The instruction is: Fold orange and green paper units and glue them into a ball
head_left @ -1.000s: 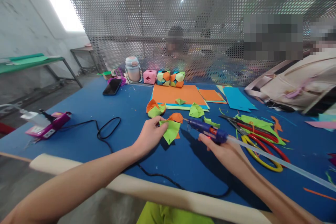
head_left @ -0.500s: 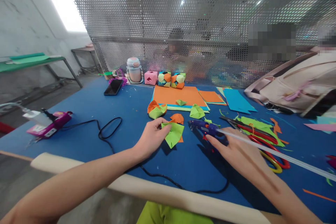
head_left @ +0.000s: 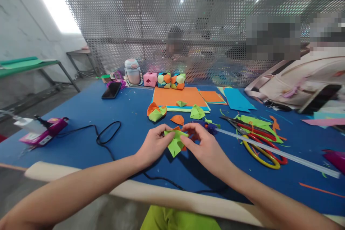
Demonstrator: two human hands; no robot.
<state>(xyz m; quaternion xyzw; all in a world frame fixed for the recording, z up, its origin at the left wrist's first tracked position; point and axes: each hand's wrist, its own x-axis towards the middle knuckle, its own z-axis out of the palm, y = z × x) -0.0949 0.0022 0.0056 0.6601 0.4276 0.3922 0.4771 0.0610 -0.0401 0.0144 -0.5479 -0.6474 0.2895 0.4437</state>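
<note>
My left hand pinches a folded green paper piece by its left side, with some orange paper showing behind it. On the other side, my right hand has its thumb and fingers closed on the same piece's right edge. Just behind my right hand lies a purple glue gun, partly hidden by the fingers, with a long clear glue stick running out of it to the right. Beyond my hands lie an orange folded piece, a green folded piece and an orange-and-green piece.
Scissors lie on green scraps at right. Orange sheets, paper cubes and a bottle stand along the back. A black cord runs from a power strip. At far right sits a bag.
My right hand has let go of the glue gun, which now rests on the table, and has moved left onto the green paper. My left hand keeps its hold. The view has shifted slightly.
</note>
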